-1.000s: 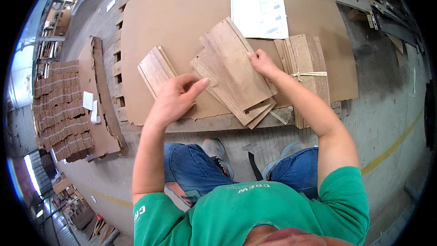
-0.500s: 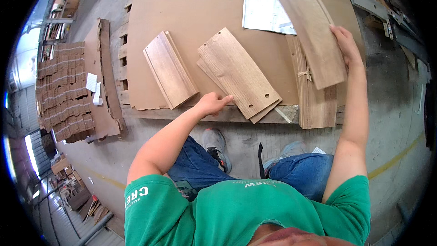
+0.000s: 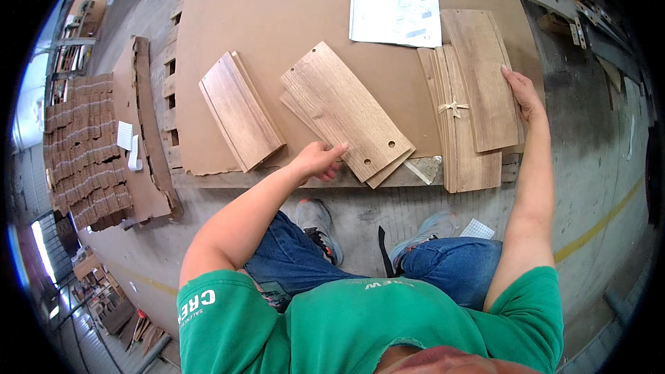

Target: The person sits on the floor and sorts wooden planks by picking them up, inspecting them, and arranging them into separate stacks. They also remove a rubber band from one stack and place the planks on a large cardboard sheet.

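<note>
Our right hand [image 3: 524,93] has its grip closed on the right edge of a light-brown rectangular wooden board [image 3: 483,83]; this board lies over a bundle of long brown wooden boards [image 3: 471,170], bound with a pale knotted strip [image 3: 454,107], and covers its upper right part; whether it rests flat there we cannot tell. Our left hand [image 3: 318,163] carries nothing that we can see, its grip slack and its fingers loosely bent; it reaches the lower left edge of a skewed stack of brown rectangular wooden boards [image 3: 346,107], the top one with two round holes at its near end; we cannot tell if it touches. Farther left lie grooved light-brown wooden boards [image 3: 239,111]; beyond the bundle is a white printed paper sheet [image 3: 395,3]; under them all we see a flat brown cardboard sheet [image 3: 242,21] on a wooden pallet [image 3: 201,180].
</note>
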Demonstrator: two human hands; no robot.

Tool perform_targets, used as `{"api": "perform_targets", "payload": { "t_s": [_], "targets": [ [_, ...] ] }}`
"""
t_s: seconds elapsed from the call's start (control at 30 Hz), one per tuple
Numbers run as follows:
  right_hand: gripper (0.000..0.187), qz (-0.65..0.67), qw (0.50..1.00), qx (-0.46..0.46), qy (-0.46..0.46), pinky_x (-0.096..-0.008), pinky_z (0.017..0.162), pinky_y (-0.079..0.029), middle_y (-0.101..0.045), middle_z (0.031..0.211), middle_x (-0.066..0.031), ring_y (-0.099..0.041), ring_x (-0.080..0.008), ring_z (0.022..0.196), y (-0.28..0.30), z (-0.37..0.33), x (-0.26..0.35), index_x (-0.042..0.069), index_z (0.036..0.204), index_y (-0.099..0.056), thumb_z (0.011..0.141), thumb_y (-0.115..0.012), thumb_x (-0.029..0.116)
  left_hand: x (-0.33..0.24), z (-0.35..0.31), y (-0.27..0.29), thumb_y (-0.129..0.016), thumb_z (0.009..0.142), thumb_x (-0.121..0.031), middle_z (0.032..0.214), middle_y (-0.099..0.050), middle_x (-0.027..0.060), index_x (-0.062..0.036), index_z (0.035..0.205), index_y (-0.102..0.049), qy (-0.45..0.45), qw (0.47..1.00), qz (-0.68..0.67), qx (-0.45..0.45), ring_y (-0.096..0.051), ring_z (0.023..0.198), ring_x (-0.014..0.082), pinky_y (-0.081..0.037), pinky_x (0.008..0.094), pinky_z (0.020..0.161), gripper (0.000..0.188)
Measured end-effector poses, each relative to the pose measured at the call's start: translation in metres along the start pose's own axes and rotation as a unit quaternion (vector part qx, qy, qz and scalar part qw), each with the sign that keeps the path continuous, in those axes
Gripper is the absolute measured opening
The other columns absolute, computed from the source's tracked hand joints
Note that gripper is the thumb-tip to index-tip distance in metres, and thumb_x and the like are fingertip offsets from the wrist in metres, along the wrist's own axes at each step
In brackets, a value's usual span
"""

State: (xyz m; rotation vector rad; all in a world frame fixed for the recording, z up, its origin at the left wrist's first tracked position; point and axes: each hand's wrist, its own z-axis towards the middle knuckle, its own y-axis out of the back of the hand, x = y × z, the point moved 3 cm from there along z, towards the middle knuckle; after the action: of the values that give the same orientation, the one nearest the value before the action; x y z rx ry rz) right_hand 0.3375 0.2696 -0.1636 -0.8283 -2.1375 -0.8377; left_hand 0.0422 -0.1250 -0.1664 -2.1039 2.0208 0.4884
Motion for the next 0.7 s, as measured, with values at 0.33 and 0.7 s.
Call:
{"api": "perform_targets", "payload": {
  "t_s": [0.33,0.7],
  "targets": [
    [0.057,-0.302,0.933,-0.117,0.156,-0.0363,0.082,-0.046,-0.063,0.1,-0.017,-0.06,-0.0278,0.095,-0.003,0.008,0.044,-0.001,0.106,-0.06,0.079,-0.059,0.049,0.005,0.001,-0.002,-0.057,0.084,-0.049,0.093,-0.057,0.0133,0.006,0.105,-0.051,-0.01,0.999,-0.052,0.001,-0.06,0.076,0.0188,-0.053,0.0293,0.063,0.059],
    [0.04,-0.344,0.891,0.097,0.279,-0.0385,0.081,-0.048,-0.064,0.097,-0.0146,-0.061,-0.0277,0.092,-0.204,-0.053,0.111,0.001,0.106,-0.059,0.086,-0.054,0.035,0.0,0.0,0.003,-0.057,0.085,-0.046,0.093,-0.058,0.0119,0.0047,0.103,-0.053,-0.008,1.0,-0.024,-0.003,-0.061,0.074,0.0188,-0.053,0.0291,0.062,0.054]
  ]
}}
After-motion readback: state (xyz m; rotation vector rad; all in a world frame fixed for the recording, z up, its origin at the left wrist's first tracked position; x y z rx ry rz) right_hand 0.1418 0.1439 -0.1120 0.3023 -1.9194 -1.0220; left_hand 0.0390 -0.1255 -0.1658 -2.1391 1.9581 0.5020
